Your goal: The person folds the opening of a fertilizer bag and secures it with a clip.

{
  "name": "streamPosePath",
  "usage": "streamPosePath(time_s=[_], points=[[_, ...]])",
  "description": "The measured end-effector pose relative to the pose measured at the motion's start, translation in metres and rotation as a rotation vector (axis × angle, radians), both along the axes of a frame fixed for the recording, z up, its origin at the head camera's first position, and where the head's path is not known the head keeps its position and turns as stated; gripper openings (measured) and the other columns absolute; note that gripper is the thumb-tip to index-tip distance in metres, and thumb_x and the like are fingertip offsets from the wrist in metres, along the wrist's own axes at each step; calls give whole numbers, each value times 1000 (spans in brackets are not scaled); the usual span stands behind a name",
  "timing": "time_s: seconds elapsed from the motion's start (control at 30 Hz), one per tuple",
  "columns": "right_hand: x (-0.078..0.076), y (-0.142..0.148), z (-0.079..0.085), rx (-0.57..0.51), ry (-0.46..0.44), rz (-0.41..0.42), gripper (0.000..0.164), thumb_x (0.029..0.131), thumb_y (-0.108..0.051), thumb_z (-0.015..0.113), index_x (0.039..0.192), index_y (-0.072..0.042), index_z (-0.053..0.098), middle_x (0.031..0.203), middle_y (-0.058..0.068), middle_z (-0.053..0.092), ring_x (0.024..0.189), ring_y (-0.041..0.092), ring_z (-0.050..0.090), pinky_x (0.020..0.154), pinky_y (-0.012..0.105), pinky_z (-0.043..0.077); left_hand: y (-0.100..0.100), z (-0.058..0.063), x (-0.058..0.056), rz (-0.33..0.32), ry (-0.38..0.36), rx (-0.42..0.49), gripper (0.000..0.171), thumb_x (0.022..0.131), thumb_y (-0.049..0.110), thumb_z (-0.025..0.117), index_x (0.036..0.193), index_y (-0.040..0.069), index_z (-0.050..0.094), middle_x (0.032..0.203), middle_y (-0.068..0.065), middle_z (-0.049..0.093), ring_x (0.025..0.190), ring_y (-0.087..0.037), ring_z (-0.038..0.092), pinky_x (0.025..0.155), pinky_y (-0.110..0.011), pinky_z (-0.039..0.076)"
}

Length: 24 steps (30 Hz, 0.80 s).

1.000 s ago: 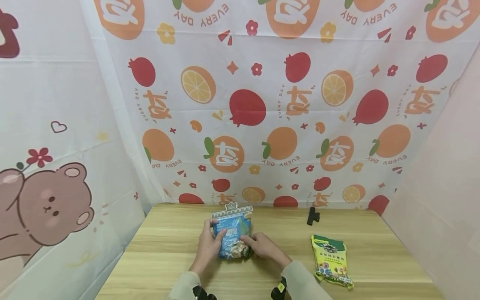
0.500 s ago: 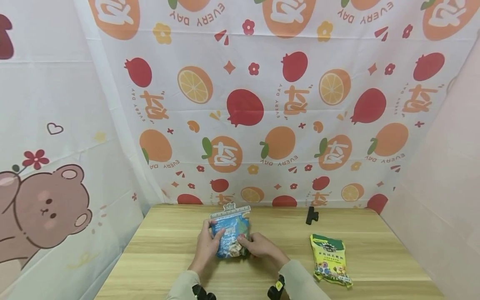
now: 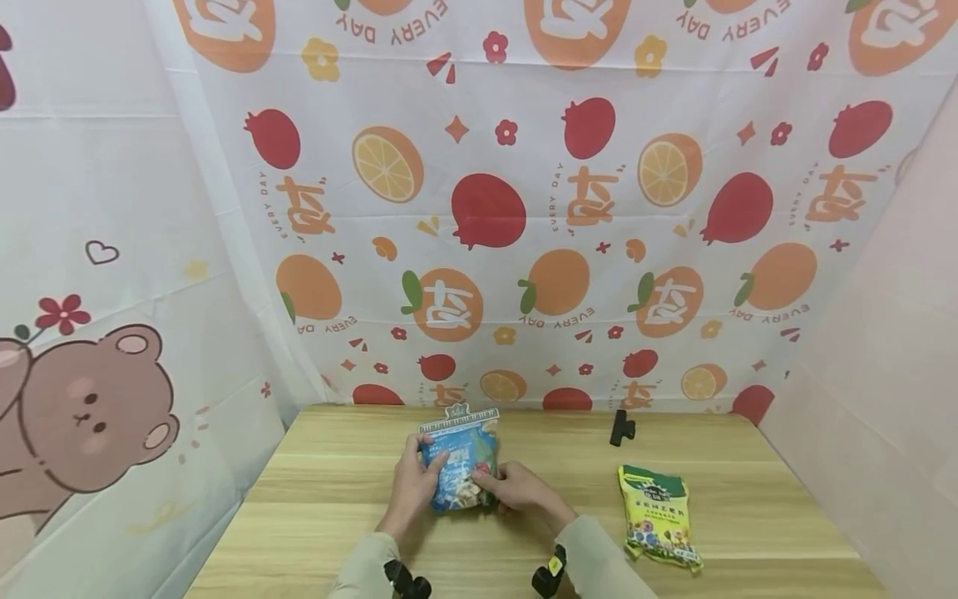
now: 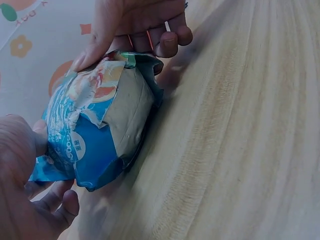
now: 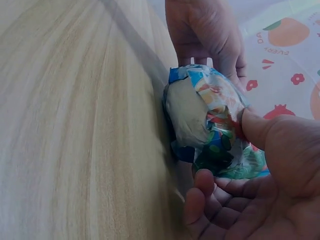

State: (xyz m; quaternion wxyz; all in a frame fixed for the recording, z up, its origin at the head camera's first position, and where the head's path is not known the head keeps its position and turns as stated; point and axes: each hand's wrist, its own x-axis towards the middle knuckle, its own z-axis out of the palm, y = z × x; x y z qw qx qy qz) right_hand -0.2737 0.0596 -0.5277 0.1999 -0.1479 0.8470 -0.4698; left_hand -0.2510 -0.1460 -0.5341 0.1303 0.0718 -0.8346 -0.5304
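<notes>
A blue snack bag (image 3: 466, 474) with a picture of food on its front stands tilted between my two hands. Across its top edge sits a wide white clip (image 3: 458, 420) with a piano-key pattern. My left hand (image 3: 413, 482) grips the bag's left side, thumb on the front. Lower on the right side, my right hand (image 3: 524, 491) pinches the bag between thumb and fingers. From the left wrist view, the bag's folded bottom (image 4: 132, 115) shows close over the wood. Some fingers of both hands are hidden behind the bag in the head view.
To the right on the wooden table (image 3: 314, 524) lies a yellow and green packet (image 3: 659, 517). Behind that packet is a black clip (image 3: 622, 428). A white cloth (image 3: 516, 274) printed with fruit hangs along the table's back edge.
Both hands keep their hold on the bag, which shifts only slightly in view. The right thumb has slid a little left across its front. The packet and black clip stay put.
</notes>
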Motion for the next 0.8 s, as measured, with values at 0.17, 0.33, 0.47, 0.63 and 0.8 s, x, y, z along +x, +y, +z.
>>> streamPosePath(time_s=[0.17,0.33,0.47,0.63,0.8], points=[[2,-2,2,1,-21,-25,45,99,-51,59,84,-9,66,60,1,57,52,12,51,49,25,42,0,2,-2,14,8,-28,30,98,14,66,121,5,50,77,-8,49,62,-16,42,60,-30,39],[1,-4,0,17,-33,-70,47,98,-54,60,77,-12,64,54,-1,53,48,11,46,46,24,38,-1,1,-4,25,9,-68,29,98,15,66,121,5,51,119,-29,64,84,-27,55,79,-42,48],[0,-7,-2,22,-41,-97,48,96,-56,61,74,-13,64,53,-2,52,47,10,46,44,24,38,-1,1,-6,29,-7,-68,28,99,16,65,120,5,50,130,-32,61,104,-35,60,92,-53,51],[-2,-8,-2,37,-24,-118,49,94,-56,64,72,-12,64,52,-3,50,46,11,46,44,24,38,-1,1,-7,30,-41,-53,28,100,17,64,121,6,50,131,-32,60,114,-41,60,97,-57,49],[-3,-8,1,47,-1,-135,52,94,-55,66,62,-16,54,48,-5,45,44,11,43,44,25,37,-1,1,-10,21,-53,-48,28,100,17,63,123,5,50,139,-34,56,126,-48,56,104,-60,46]])
